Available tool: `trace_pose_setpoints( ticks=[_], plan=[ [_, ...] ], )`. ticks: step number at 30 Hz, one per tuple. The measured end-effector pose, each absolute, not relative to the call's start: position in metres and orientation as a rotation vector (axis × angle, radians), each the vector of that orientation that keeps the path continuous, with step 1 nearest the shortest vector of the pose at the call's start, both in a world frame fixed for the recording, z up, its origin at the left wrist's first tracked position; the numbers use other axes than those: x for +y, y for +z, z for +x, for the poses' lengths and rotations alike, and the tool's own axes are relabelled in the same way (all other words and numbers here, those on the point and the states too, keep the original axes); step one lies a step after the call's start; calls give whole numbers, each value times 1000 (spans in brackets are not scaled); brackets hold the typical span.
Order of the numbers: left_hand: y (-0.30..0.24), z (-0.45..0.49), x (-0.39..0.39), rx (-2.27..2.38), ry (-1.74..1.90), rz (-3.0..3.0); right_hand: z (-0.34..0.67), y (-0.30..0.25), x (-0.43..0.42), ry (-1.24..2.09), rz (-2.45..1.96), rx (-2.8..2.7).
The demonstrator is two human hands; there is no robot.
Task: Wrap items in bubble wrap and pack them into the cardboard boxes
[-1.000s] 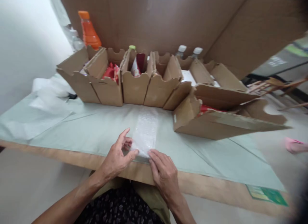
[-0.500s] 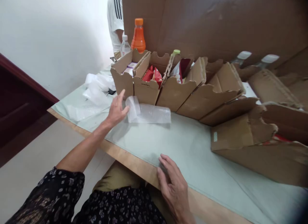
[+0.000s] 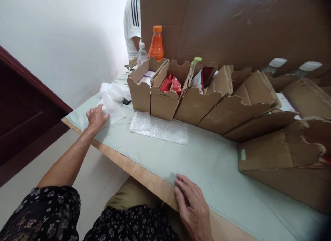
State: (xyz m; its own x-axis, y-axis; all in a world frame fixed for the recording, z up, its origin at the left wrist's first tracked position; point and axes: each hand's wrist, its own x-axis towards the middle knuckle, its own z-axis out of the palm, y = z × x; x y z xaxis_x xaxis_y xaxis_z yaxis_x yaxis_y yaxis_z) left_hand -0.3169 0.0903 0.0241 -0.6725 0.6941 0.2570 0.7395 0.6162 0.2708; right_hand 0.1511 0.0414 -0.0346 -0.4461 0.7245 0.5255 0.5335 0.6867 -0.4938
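My left hand [image 3: 97, 118] is over the near edge of a heap of clear bubble wrap [image 3: 113, 92] at the table's left end. Its thumb stands apart from the fingers, and the fingertips are partly hidden. A flat strip of bubble wrap [image 3: 159, 127] lies by itself on the pale green table cover, in front of the cardboard bins. My right hand [image 3: 193, 203] rests at the table's near edge, fingers stretched out and holding nothing.
Cardboard bins [image 3: 164, 104] stand in a row along the back, with red packets [image 3: 170, 84] in one. An orange bottle [image 3: 156, 44] and a clear bottle [image 3: 142, 55] stand behind them. A person in a white sleeve [image 3: 133, 18] is beyond. A tall cardboard panel [image 3: 207, 23] closes the back.
My left hand has moved left, from the bubble wrap strip to the heap. The strip now lies flat, its left end no longer folded up. My right hand stays at the table edge.
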Motion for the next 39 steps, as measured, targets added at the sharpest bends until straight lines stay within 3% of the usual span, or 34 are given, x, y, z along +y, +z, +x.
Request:
trace_pose_setpoints(
  ticks=[6, 10, 15, 19, 24, 31, 34, 39],
  plan=[
    [58, -274, 54, -2330, -589, -1421, 154, -32, 41, 431, -990, -2128],
    [75, -174, 34, -1709, -584, -2072, 149, -9, 56, 559, -1002, -2048],
    [69, -60, 27, -1247, -522, -2627, 152, 20, 78, 516, -780, -2102],
    [64, -43, 27, -1278, -657, -2812, 180, 28, 77, 745, -663, -2184],
    [50, -72, 46, -1725, -694, -2848, 225, 32, 60, 954, -1078, -1703],
    [41, -83, 73, -2564, -858, -2988, 263, 11, 75, 789, -1455, -1378],
    [35, -65, 70, -2358, -884, -2819, 270, -4, 83, 607, -1599, -1589],
    [22, -22, 52, -1584, -863, -2766, 265, -5, 77, -63, -1622, -1806]
  ],
)
